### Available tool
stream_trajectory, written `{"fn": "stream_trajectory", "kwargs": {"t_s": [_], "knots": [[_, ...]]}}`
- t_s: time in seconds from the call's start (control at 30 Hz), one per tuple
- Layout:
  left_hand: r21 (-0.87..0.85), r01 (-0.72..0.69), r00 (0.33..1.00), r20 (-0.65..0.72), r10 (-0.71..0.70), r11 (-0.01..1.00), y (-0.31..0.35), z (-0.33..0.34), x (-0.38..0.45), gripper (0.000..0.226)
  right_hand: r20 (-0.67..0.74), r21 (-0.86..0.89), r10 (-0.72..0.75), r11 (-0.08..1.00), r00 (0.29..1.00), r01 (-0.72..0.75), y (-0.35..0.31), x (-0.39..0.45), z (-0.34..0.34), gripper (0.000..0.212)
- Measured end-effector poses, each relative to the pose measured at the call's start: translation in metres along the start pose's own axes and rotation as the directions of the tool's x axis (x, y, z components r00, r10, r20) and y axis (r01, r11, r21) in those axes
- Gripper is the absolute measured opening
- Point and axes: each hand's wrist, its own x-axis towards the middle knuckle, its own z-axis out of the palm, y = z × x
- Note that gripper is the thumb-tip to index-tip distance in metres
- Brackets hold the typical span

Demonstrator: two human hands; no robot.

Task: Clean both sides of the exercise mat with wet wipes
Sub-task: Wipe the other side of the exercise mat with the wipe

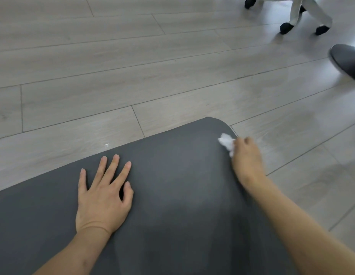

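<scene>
Dark grey foam exercise mat [172, 195] stays put because your left hand [102, 197] presses flat on it while your right hand [247, 155] grips the crumpled white wet wipe [226, 142] near its corner.

I can read no words, numbers, brands or signs anywhere in front of me. The mat [172, 195] under my hands is plain dark grey with no print or logo that I can make out, and the wipe [226, 142] is bare white. The floor [133, 66] boards show only wood grain, and the chair base [303, 14] carries no label.
</scene>
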Motion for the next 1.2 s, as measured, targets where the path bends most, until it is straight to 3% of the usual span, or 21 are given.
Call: {"fn": "stream_trajectory", "kwargs": {"t_s": [0.07, 0.13, 0.17, 0.23, 0.3, 0.37, 0.43, 0.5, 0.57, 0.67, 0.73, 0.8, 0.87, 0.93, 0.97, 1.03, 1.07, 1.13, 1.2], "knots": [[0.003, 0.0, 1.0, 0.017, 0.0, 1.0, 0.001, 0.0, 0.0, 0.059, -0.061, 0.044, 0.101, 0.994, 0.993, -0.099, -0.002, -0.005, -0.004, 0.012], [0.003, -0.001, 1.0, 0.025, 0.001, 1.0, -0.001, 0.0, 0.0, 0.059, -0.046, 0.14, 0.032, 0.99, 0.998, -0.026, -0.053, -0.045, 0.005, 0.014], [0.0, 0.0, 1.0, 0.024, 0.0, 1.0, -0.001, -0.001, -0.001, 0.059, 0.02, 0.206, -0.067, 0.977, 0.998, 0.062, -0.085, -0.073, 0.008, 0.015], [-0.004, 0.002, 1.0, 0.02, -0.002, 1.0, -0.002, -0.001, -0.001, 0.059, 0.125, 0.283, -0.356, 0.907, 0.926, 0.311, -0.13, -0.126, 0.014, 0.018], [0.0, -0.007, 1.0, 0.025, 0.007, 1.0, -0.002, -0.001, 0.0, 0.059, 0.08, 0.253, -0.534, 0.827, 0.841, 0.501, -0.119, -0.117, 0.017, 0.018], [0.0, -0.006, 1.0, 0.022, 0.006, 1.0, -0.001, -0.001, 0.0, 0.059, 0.045, 0.134, -0.446, 0.889, 0.894, 0.437, -0.071, -0.067, 0.016, 0.013], [0.004, -0.006, 1.0, 0.011, 0.006, 1.0, 0.0, 0.0, 0.0, 0.059, 0.007, 0.033, -0.178, 0.984, 0.984, 0.177, -0.013, -0.019, 0.006, 0.015], [-0.004, -0.002, 1.0, 0.006, 0.002, 1.0, 0.0, 0.0, 0.002, 0.059, -0.038, 0.059, 0.055, 0.997, 0.998, -0.053, 0.023, -0.002, -0.003, 0.01], [-0.003, -0.003, 1.0, 0.006, 0.003, 1.0, 0.0, -0.001, 0.001, 0.059, -0.055, 0.056, 0.173, 0.984, 0.983, -0.17, 0.018, -0.018, -0.007, 0.007], [-0.001, 0.001, 1.0, 0.004, -0.001, 1.0, 0.0, -0.001, 0.001, 0.059, -0.078, 0.139, 0.155, 0.98, 0.985, -0.143, -0.031, -0.076, 0.004, 0.019], [0.002, 0.002, 1.0, 0.008, -0.002, 1.0, 0.0, -0.002, 0.001, 0.059, 0.021, 0.264, -0.055, 0.963, 0.998, 0.048, -0.077, -0.124, 0.012, 0.019], [0.001, -0.003, 1.0, 0.016, 0.003, 1.0, 0.0, -0.002, 0.002, 0.059, 0.101, 0.253, -0.349, 0.915, 0.932, 0.316, -0.099, -0.147, 0.016, 0.025], [-0.003, -0.002, 1.0, 0.024, 0.002, 1.0, 0.0, -0.003, 0.0, 0.059, 0.078, 0.206, -0.454, 0.878, 0.888, 0.431, -0.072, -0.117, 0.014, 0.022], [-0.008, 0.002, 1.0, 0.028, -0.002, 1.0, 0.0, -0.004, 0.001, 0.059, 0.03, 0.096, -0.271, 0.959, 0.962, 0.267, -0.023, -0.073, 0.006, 0.016], [-0.009, 0.002, 1.0, 0.029, -0.002, 1.0, 0.0, -0.004, 0.001, 0.059, 0.001, 0.033, -0.106, 0.994, 0.994, 0.106, 0.006, -0.055, 0.002, 0.012], [-0.016, 0.009, 0.999, 0.033, -0.009, 1.0, 0.0, -0.004, 0.001, 0.059, -0.057, 0.032, 0.181, 0.983, 0.982, -0.18, 0.038, -0.042, -0.009, 0.005], [-0.016, 0.011, 0.999, 0.037, -0.01, 1.0, 0.001, -0.004, 0.001, 0.059, -0.097, 0.048, 0.238, 0.971, 0.967, -0.234, 0.037, -0.046, -0.007, 0.006], [-0.008, 0.01, 0.999, 0.045, -0.01, 1.0, 0.002, -0.005, 0.001, 0.059, -0.147, 0.109, 0.22, 0.973, 0.964, -0.205, -0.003, -0.071, 0.0, 0.015], [-0.009, 0.01, 0.999, 0.049, -0.009, 1.0, 0.001, -0.005, 0.001, 0.06, -0.116, 0.275, 0.074, 0.961, 0.991, -0.04, -0.063, -0.112, 0.013, 0.023]]}}
